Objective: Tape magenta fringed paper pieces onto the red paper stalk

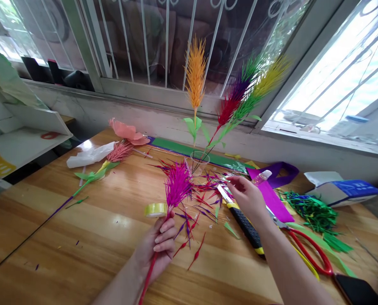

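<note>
Left hand (160, 242) clamped round red stem (148, 274) of magenta plume (178, 184). Right hand (246, 195) part-curled near utility knife (244, 225) (whether gripping anything: cannot tell).

"What lies at the table's (106, 258) left?"

"A sprig (120, 151), plastic (90, 156) left of its head, petals (130, 133) behind."

"And the middle?"

"Tape (155, 210), just left of the plume (178, 183) in the left hand (160, 241). Scraps (196, 255) spread to the plume's right. Behind, three stalks (195, 76) stand in a jar (200, 162) before the window (163, 51)."

"The right?"

"A knife (244, 225) by the right hand (246, 195), scissors (327, 267) right of it, a phone (357, 289) beside their handles. A tissue box (344, 189) sits behind the tinsel (312, 212)."
</note>
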A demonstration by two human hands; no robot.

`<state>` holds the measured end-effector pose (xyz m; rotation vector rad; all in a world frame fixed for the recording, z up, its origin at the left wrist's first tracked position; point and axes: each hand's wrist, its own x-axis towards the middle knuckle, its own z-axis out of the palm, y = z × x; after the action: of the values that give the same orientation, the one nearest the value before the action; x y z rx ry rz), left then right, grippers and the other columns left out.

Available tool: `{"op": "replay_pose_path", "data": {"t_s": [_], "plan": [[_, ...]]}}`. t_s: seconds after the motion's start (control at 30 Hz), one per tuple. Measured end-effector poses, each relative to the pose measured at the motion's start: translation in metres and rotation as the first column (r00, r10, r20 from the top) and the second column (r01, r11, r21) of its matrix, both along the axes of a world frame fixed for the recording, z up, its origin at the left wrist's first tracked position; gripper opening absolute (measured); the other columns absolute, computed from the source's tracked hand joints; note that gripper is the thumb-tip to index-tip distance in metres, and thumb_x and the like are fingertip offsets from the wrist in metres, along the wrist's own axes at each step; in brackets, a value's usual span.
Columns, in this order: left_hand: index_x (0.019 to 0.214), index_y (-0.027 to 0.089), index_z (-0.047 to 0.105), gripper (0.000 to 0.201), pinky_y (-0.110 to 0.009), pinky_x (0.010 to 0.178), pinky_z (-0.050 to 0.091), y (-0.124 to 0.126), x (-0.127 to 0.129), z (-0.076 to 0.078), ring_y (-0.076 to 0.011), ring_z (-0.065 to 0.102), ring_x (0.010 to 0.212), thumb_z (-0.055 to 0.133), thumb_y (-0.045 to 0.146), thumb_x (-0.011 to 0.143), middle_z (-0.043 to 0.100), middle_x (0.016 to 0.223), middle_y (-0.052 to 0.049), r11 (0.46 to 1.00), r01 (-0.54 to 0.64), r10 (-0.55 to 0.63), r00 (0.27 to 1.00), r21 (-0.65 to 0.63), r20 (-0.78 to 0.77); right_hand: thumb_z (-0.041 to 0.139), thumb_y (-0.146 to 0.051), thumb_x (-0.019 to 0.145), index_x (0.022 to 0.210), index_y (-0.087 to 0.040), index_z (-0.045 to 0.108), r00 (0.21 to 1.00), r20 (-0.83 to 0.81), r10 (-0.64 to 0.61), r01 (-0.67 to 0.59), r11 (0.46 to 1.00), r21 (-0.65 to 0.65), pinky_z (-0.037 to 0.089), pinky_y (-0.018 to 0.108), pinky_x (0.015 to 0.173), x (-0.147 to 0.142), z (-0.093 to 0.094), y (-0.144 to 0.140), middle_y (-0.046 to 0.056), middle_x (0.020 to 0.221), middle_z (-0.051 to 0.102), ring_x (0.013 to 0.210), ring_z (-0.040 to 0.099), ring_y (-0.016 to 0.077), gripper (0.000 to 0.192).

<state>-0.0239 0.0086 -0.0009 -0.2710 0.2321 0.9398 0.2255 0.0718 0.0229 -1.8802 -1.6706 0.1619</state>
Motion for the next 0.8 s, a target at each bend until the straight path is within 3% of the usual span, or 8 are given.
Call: {"op": "replay_pose_path", "data": {"t_s": [0.1,0.17,0.3,0.47,0.67,0.8], "plan": [[0.080,0.006,0.051,0.034,-0.003,0.026,0.026,0.000,0.003,-0.001,0.0014,0.035,0.032,0.021,0.018,0.092,0.036,0.051,0.006,1.000,0.003,-0.003,1.000,0.017,-0.015,0.049,-0.028,0.078,0.085,-0.016,0.061,0.995,0.103,-0.003,0.013,0.995,-0.097,0.043,0.027,0.055,0.013,0.003,0.027,0.005,0.074,0.064,0.064,0.058,0.0168,0.018],[0.079,0.006,0.052,0.032,-0.003,0.026,0.026,0.000,0.003,-0.002,0.0015,0.035,0.032,0.024,0.017,0.091,0.037,0.051,0.006,0.999,0.001,0.000,0.999,0.036,-0.037,0.052,-0.027,0.077,0.083,-0.017,0.063,0.982,0.179,0.052,-0.022,0.987,-0.162,0.044,0.029,0.063,0.012,0.003,0.044,0.006,0.078,0.065,0.073,0.059,0.0182,0.015],[0.079,0.005,0.054,0.023,-0.003,0.026,0.026,0.000,0.003,-0.008,0.0018,0.036,0.033,0.034,0.013,0.088,0.038,0.051,0.006,0.998,0.007,-0.004,0.999,0.066,-0.051,0.051,-0.029,0.084,0.097,-0.016,0.058,0.937,0.292,0.194,-0.111,0.955,-0.277,0.045,0.036,0.079,0.004,-0.002,0.069,0.006,0.100,0.060,0.090,0.056,0.0173,0.020],[0.082,0.004,0.055,0.021,-0.003,0.027,0.027,-0.001,0.003,-0.013,0.0018,0.037,0.034,0.036,0.013,0.088,0.038,0.052,0.006,0.995,0.013,-0.010,0.999,0.100,-0.030,0.048,-0.030,0.086,0.108,-0.016,0.053,0.912,0.310,0.267,-0.151,0.924,-0.352,0.046,0.038,0.080,-0.001,-0.008,0.081,0.007,0.111,0.054,0.093,0.055,0.0174,0.026],[0.081,0.004,0.054,0.012,-0.003,0.028,0.027,-0.001,0.003,-0.009,0.0025,0.037,0.035,0.045,0.011,0.084,0.038,0.053,0.007,0.994,0.012,-0.014,1.000,0.108,0.011,0.059,-0.022,0.075,0.081,-0.016,0.062,0.972,0.176,0.154,-0.096,0.949,-0.300,0.042,0.038,0.080,-0.002,0.011,0.058,0.007,0.087,0.064,0.092,0.055,0.0231,0.010],[0.082,0.007,0.054,0.006,-0.004,0.029,0.027,-0.002,0.002,-0.008,0.0022,0.036,0.036,0.050,0.012,0.081,0.038,0.054,0.008,0.993,0.025,-0.028,0.999,0.113,0.026,0.051,-0.035,0.078,0.086,-0.018,0.059,0.989,-0.078,0.128,-0.144,0.953,-0.265,0.045,0.028,0.065,-0.021,0.027,0.011,0.005,0.080,0.066,0.075,0.060,0.0178,0.020]]}}
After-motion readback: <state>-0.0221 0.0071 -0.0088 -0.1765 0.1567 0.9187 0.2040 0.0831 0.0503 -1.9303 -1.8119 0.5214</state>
